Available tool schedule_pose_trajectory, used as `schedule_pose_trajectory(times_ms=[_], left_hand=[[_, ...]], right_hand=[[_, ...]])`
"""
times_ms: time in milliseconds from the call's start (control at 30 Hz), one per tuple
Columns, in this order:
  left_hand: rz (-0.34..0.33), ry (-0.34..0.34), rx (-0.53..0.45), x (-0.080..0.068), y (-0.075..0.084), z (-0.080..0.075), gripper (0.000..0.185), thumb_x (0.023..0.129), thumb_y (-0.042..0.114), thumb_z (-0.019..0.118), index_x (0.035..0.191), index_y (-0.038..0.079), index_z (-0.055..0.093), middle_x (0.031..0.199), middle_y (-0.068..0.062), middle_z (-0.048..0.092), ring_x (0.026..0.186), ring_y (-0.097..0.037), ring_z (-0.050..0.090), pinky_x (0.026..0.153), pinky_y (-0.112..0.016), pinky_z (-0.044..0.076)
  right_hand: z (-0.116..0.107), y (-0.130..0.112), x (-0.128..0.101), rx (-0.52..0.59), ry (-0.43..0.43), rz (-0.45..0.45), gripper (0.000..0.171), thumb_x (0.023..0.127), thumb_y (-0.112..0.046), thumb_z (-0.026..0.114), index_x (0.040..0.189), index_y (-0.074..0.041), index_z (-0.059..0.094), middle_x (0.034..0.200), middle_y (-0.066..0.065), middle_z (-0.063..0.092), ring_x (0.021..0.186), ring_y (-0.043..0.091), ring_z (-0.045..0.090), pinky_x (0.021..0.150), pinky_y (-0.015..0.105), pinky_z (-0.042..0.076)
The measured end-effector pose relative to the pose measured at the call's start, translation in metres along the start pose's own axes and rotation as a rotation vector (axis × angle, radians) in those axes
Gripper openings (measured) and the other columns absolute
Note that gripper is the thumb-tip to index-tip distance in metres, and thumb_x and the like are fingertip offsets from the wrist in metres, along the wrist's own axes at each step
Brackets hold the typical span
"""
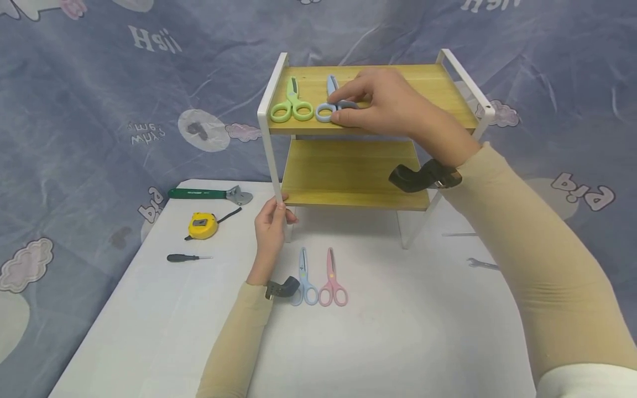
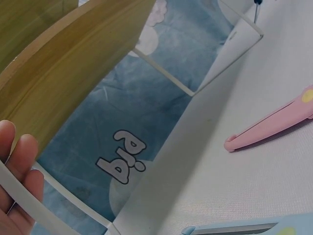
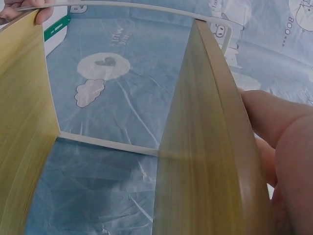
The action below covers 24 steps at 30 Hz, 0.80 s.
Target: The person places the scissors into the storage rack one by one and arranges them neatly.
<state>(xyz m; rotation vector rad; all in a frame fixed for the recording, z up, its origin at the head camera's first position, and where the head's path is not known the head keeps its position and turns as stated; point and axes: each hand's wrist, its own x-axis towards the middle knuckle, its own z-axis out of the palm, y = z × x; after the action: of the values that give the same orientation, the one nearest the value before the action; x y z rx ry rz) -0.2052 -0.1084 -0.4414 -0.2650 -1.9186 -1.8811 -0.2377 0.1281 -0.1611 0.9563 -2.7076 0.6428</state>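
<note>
The right hand (image 1: 385, 105) rests on the top shelf of the rack (image 1: 475, 88), thumb and fingers pinching the handle loops of the blue scissors (image 1: 329, 102), which lie near the shelf's front edge just beside the green scissors (image 1: 291, 102), blades pointing to the back edge. The left hand (image 1: 271, 226) is curled round the rack's front left leg, just above the table (image 1: 398, 342). To do this well, keep that leg braced so the rack does not rock, and set the blue pair parallel to the green one, apart from it and fully behind the front edge. A second blue pair (image 1: 304, 276) and pink scissors (image 1: 332, 279) lie on the table near the left wrist.
</note>
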Motion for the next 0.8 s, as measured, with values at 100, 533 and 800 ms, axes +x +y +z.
schedule_pose_trajectory(times_ms=[100, 533, 800], left_hand=[[-0.003, 0.003, 0.012, -0.0011, -0.0007, -0.0003, 0.029, 0.108, 0.013, 0.048, 0.125, -0.005, 0.063, 0.072, -0.002, 0.067, 0.071, -0.015, 0.069, 0.075, -0.020, 0.059], [-0.009, -0.005, 0.002, -0.0003, 0.0012, 0.0001, 0.029, 0.108, 0.012, 0.048, 0.126, -0.005, 0.063, 0.072, 0.000, 0.067, 0.072, -0.011, 0.067, 0.075, -0.019, 0.058], [0.010, -0.003, 0.008, -0.0001, 0.0004, -0.0006, 0.029, 0.108, 0.013, 0.049, 0.125, -0.004, 0.063, 0.071, 0.003, 0.066, 0.071, -0.014, 0.067, 0.074, -0.020, 0.057]], right_hand=[[0.0010, -0.0005, 0.0000, 0.002, 0.000, 0.002, 0.033, 0.097, -0.031, 0.067, 0.125, -0.015, 0.074, 0.102, 0.011, 0.062, 0.084, 0.020, 0.040, 0.071, 0.034, 0.033], [0.0048, -0.0001, 0.0003, -0.020, 0.023, -0.042, 0.032, 0.097, -0.028, 0.067, 0.125, -0.013, 0.074, 0.098, 0.010, 0.059, 0.080, 0.022, 0.036, 0.069, 0.035, 0.027], [0.0042, 0.0007, 0.0002, -0.014, 0.017, -0.015, 0.034, 0.096, -0.031, 0.068, 0.126, -0.015, 0.074, 0.105, 0.011, 0.062, 0.082, 0.022, 0.038, 0.070, 0.036, 0.028]])
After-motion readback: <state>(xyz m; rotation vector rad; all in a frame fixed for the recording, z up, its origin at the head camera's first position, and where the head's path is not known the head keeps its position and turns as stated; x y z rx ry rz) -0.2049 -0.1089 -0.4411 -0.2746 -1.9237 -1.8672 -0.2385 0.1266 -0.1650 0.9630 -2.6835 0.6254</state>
